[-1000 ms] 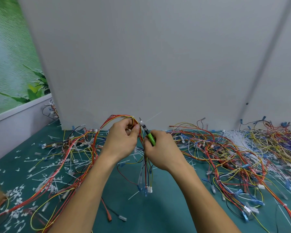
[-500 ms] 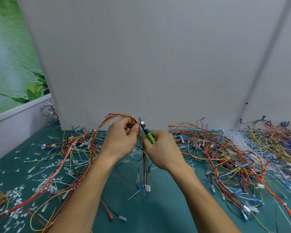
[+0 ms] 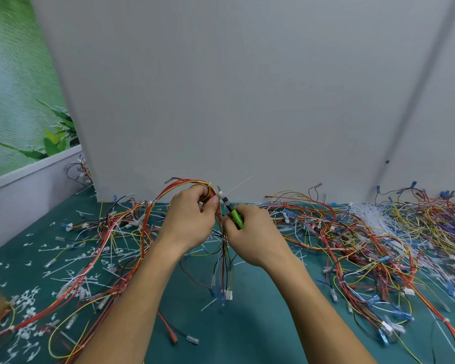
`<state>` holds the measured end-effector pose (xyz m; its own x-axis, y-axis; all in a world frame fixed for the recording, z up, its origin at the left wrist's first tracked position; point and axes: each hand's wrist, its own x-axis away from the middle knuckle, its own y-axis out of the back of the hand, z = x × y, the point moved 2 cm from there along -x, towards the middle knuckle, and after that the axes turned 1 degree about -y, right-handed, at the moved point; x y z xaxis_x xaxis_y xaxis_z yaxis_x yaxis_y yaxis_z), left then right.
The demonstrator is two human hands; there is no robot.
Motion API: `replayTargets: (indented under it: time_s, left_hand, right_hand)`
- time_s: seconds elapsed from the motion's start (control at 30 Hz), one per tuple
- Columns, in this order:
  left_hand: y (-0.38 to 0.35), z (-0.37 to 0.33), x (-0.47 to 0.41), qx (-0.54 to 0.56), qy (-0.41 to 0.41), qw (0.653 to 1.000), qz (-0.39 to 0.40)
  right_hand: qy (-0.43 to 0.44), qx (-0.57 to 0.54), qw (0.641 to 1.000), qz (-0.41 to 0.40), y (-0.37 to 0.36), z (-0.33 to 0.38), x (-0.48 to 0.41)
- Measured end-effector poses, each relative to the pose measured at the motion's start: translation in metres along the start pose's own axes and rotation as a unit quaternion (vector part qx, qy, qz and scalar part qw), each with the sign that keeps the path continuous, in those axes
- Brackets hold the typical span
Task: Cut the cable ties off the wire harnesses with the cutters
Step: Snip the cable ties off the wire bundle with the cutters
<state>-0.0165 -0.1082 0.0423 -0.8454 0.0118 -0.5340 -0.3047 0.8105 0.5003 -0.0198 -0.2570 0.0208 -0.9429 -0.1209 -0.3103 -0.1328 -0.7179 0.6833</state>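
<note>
The left hand (image 3: 189,222) is gripping a wire harness (image 3: 222,258) just before the middle of the tabletop's (image 3: 247,324) far edge. Its fingers are curling round the red and yellow wires where they arch over the top of the hand. The harness's loose ends, tipped with white and blue connectors, are hanging down between the two wrists toward the green surface.

The right hand (image 3: 255,237) is holding the cutters (image 3: 235,216), its fingers wrapping round the green handles. The dark head is pointing up and away, just beside the left thumb. How far apart the blades are standing cannot be told. A thin white cable tie (image 3: 238,183) is sticking out up and to the right from the bundle, next to the cutters' tip.

More harnesses (image 3: 352,245) are lying in a tangled heap across the right half of the tabletop and trailing toward its left near corner. Cut white tie pieces (image 3: 71,258) are lying scattered along the left side. A grey panel (image 3: 221,101) is standing along the far edge.
</note>
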Motion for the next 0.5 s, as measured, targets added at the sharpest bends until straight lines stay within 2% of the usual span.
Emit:
replayTargets:
  time_s: [0.5]
  left_hand:
    - [-0.0006,0.0002,-0.0001,-0.001,-0.003,1.000,0.002]
  right_hand:
    - [-0.013,0.000,1.000,-0.014,0.0002,-0.0026,-0.0013]
